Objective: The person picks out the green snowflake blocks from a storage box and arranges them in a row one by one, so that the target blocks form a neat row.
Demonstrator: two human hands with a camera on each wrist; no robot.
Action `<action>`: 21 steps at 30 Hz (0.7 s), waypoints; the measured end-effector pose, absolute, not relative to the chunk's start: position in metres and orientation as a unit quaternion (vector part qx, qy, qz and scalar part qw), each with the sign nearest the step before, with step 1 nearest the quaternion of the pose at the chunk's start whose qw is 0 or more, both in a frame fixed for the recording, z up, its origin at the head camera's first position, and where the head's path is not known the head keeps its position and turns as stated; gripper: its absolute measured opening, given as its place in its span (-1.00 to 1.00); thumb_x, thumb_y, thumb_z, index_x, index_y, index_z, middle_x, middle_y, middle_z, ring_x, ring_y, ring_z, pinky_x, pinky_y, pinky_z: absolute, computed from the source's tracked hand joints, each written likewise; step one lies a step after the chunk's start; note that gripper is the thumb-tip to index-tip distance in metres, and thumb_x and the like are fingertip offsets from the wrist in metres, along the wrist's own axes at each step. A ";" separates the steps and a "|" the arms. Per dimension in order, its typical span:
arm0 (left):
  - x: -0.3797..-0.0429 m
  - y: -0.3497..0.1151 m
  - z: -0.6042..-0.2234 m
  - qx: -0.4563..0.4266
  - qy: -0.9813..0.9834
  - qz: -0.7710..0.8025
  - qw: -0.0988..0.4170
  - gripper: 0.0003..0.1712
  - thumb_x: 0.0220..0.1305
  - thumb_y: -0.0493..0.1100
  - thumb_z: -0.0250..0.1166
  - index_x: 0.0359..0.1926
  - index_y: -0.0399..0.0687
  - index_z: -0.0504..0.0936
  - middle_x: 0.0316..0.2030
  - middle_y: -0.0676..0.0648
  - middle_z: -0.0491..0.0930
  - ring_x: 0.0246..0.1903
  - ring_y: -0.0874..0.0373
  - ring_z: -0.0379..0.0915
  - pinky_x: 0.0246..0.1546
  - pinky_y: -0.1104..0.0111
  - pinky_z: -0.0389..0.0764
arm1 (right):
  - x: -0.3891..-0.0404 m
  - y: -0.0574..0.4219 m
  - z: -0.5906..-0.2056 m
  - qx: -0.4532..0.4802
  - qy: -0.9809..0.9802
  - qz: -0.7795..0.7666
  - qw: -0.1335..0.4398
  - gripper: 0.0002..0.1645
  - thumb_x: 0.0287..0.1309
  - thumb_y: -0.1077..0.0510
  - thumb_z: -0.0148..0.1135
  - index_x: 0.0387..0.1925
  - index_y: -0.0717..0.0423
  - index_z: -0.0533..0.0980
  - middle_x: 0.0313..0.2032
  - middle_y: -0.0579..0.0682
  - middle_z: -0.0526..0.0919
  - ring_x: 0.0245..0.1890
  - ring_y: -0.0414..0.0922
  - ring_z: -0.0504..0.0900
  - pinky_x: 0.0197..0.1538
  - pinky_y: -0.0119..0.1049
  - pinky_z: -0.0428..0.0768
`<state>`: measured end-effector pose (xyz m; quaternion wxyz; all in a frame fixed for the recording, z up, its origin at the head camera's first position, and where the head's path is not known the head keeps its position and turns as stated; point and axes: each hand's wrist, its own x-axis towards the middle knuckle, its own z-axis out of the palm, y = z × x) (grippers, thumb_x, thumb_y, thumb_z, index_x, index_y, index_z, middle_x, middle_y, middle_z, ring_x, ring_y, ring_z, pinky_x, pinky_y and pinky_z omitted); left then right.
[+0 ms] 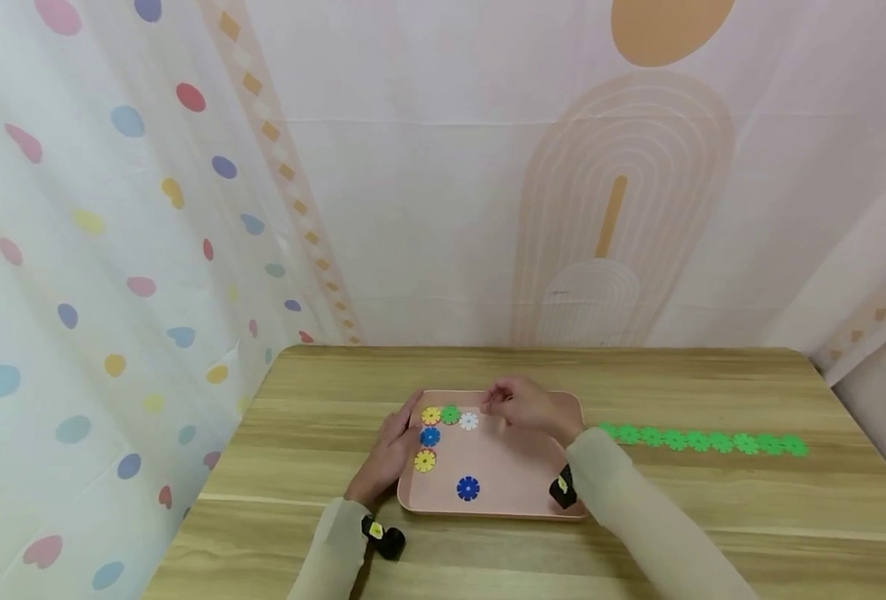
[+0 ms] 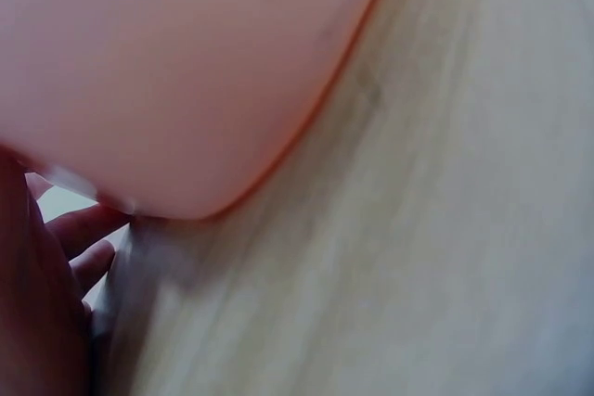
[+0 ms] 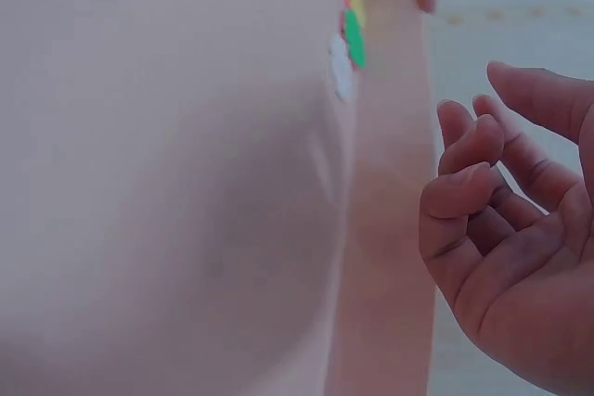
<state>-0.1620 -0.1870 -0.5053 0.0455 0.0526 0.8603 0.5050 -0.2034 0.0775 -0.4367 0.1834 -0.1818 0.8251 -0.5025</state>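
Observation:
A pink tray point(image 1: 518, 500) lies on the wooden table. My left hand point(image 1: 392, 454) holds its left rim, with fingers outside the wall in the left wrist view. Over the far rim hovers my right hand point(image 1: 521, 402); its fingers are loosely curled with nothing between them in the right wrist view. Notched plastic discs lie in the tray: a white disc point(image 1: 468, 421), a green disc point(image 1: 450, 414) and a yellow disc point(image 1: 431, 415) along the far side. A blue disc point(image 1: 430, 436) and another yellow disc point(image 1: 424, 460) run down the left. A dark blue disc point(image 1: 468, 488) lies apart near the front.
A row of several green discs point(image 1: 698, 441) stretches across the table point(image 1: 713, 517) to the right of the tray, partly behind my right arm. Patterned curtains point(image 1: 412, 208) hang behind the table and on its left.

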 end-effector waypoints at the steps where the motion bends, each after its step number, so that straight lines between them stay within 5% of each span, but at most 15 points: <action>1: -0.162 -0.187 -0.506 0.053 0.861 0.504 0.044 -0.34 0.54 -0.09 -0.10 0.57 0.27 0.01 0.54 -0.11 0.01 0.50 -0.17 -0.29 0.40 -0.28 -0.23 | -0.203 0.073 -0.438 -0.181 0.824 -0.503 0.189 -0.85 0.30 0.35 0.11 -0.17 0.21 0.58 -0.26 0.15 0.64 -0.42 -0.07 0.53 -0.36 -0.32 0.55; 6: -0.163 -0.188 -0.506 0.050 0.861 0.504 0.044 -0.35 0.54 -0.08 -0.10 0.57 0.30 0.01 0.52 -0.11 0.05 0.48 -0.17 -0.22 0.40 -0.28 -0.18 | -0.203 0.054 -0.445 -0.186 0.833 -0.479 0.206 -0.86 0.26 0.31 0.20 -0.15 0.19 0.58 -0.33 0.01 0.61 -0.41 -0.08 0.53 -0.35 -0.32 0.57; 14: -0.161 -0.187 -0.504 0.048 0.861 0.503 0.050 -0.36 0.55 -0.06 -0.10 0.57 0.29 0.01 0.54 -0.09 0.01 0.53 -0.18 -0.40 0.40 -0.29 -0.31 | -0.206 0.039 -0.458 -0.197 0.842 -0.455 0.212 -0.75 0.24 0.26 0.27 -0.04 0.13 0.58 -0.25 -0.04 0.59 -0.36 -0.11 0.47 -0.30 -0.33 0.50; 21: -0.160 -0.185 -0.504 0.053 0.861 0.503 0.050 -0.35 0.54 -0.05 -0.10 0.57 0.28 0.01 0.54 -0.06 0.01 0.53 -0.16 -0.43 0.40 -0.28 -0.35 | -0.204 0.035 -0.463 -0.203 0.860 -0.425 0.195 -0.55 0.22 0.22 0.30 0.16 0.07 0.55 0.05 0.01 0.60 -0.07 -0.06 0.48 0.19 -0.03 0.50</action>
